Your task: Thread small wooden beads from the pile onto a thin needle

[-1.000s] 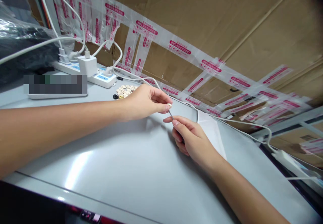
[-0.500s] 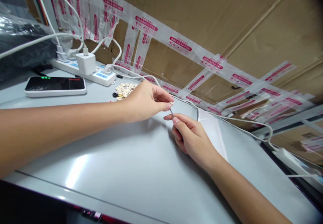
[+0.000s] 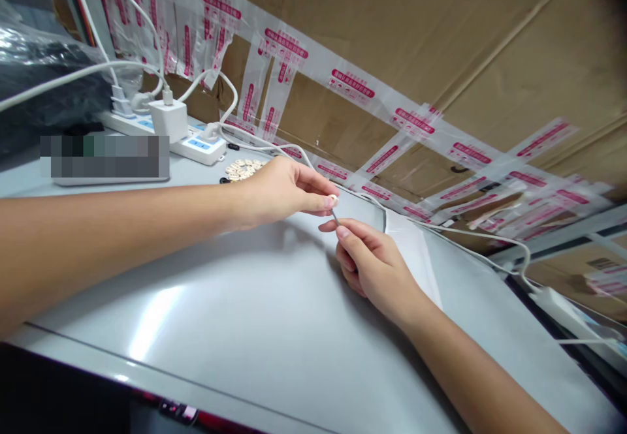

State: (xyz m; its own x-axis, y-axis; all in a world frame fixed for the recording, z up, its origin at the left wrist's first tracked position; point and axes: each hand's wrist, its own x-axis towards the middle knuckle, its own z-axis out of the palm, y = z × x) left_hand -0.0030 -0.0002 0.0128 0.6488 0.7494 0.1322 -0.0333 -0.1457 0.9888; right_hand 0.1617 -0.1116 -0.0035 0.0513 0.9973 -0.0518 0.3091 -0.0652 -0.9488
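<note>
My left hand (image 3: pixel 279 191) reaches over the grey table (image 3: pixel 220 310) and pinches a small cream ring-like bead (image 3: pixel 334 198) between thumb and fingertips. Just below it, my right hand (image 3: pixel 369 258) is closed round a thin grey rod or stiff cord (image 3: pixel 335 215), thumb on top. The upper end of this thin piece meets the bead; whether it passes through the hole I cannot tell. Beyond my left wrist lies a pile of similar cream beads (image 3: pixel 243 170), partly hidden by the hand.
A white power strip (image 3: pixel 208 151) with a plugged-in charger (image 3: pixel 168 119) stands at the back left. In front of it is a device (image 3: pixel 110 160), pixelated over. White cables run along the taped cardboard (image 3: pixel 416 36). A white sheet (image 3: pixel 411 251) lies beyond my right hand.
The bead in my left fingertips shows more clearly now, and the left hand has shifted slightly. My right hand keeps nearly the same place and grip. The view has moved a little.
</note>
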